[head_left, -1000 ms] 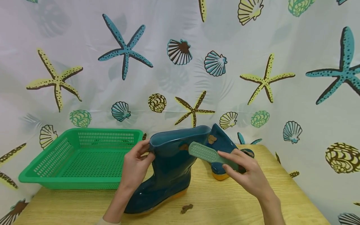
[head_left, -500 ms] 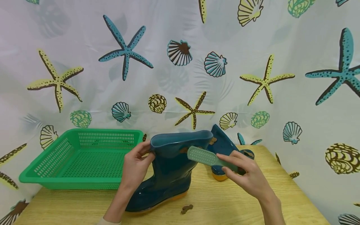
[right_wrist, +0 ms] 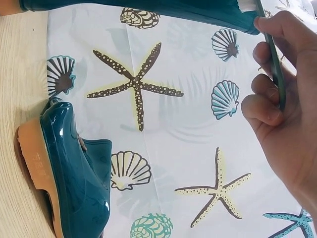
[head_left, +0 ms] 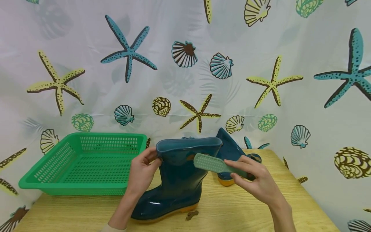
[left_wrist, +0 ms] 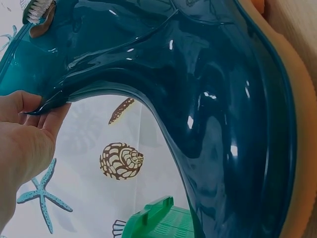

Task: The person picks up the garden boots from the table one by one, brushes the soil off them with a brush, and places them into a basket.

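A dark teal rubber boot with a tan sole stands upright on the wooden table. My left hand pinches the top rim of its shaft; the left wrist view shows the fingers on that rim of the boot. My right hand grips the handle of a pale green brush, whose head lies against the upper shaft beside a brown dirt patch. In the right wrist view the brush handle sits between my fingers. A second teal boot lies on its side behind, also in the right wrist view.
A green perforated plastic basket sits at the left back of the table. A small brown clump lies on the table by the boot's sole. A curtain printed with starfish and shells hangs close behind. The table's right edge is near my right wrist.
The boot has been set more upright and shifted slightly right. The brush head has slid a little down and left along the shaft top. Both hands keep their holds.
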A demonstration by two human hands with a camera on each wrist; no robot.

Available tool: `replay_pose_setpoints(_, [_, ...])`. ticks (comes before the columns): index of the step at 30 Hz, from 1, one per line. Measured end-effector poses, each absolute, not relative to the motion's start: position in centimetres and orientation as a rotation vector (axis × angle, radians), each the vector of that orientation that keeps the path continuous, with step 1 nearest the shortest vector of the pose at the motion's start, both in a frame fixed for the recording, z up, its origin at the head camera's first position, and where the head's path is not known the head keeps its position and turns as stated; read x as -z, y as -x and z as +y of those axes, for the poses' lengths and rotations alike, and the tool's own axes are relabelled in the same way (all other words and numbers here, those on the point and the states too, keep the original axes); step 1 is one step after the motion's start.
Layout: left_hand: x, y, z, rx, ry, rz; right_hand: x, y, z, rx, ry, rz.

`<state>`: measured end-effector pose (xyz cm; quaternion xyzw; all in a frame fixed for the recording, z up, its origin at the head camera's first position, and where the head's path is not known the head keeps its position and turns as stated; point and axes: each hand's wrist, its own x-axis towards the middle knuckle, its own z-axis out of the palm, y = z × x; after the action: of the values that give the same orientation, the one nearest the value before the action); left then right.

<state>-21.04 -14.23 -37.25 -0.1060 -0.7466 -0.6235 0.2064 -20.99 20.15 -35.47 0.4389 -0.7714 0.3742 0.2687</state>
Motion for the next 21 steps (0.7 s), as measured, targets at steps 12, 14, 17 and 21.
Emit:
replay_pose_setpoints(12, [37.02, 21.00, -14.14, 1.759, 0.264, -2.154, 35.38, 20.87, 20.32, -1.002, -1.115, -2.112])
replay_pose_setpoints(14, [36.97, 20.92, -14.15, 1.746, 0.253, -2.177, 35.49, 20.98, 20.38, -1.008, -1.113, -2.070])
replay_pose_setpoints(17, [36.97, 20.90, -14.15, 1.740, 0.258, -2.184, 35.68, 21.13, 20.46, -1.012, -1.091, -2.021])
replay_pose_setpoints(21, [36.97, 20.95, -14.20, 1.740, 0.285, -2.179, 35.67, 21.04, 20.43, -1.006, -1.027, -2.008])
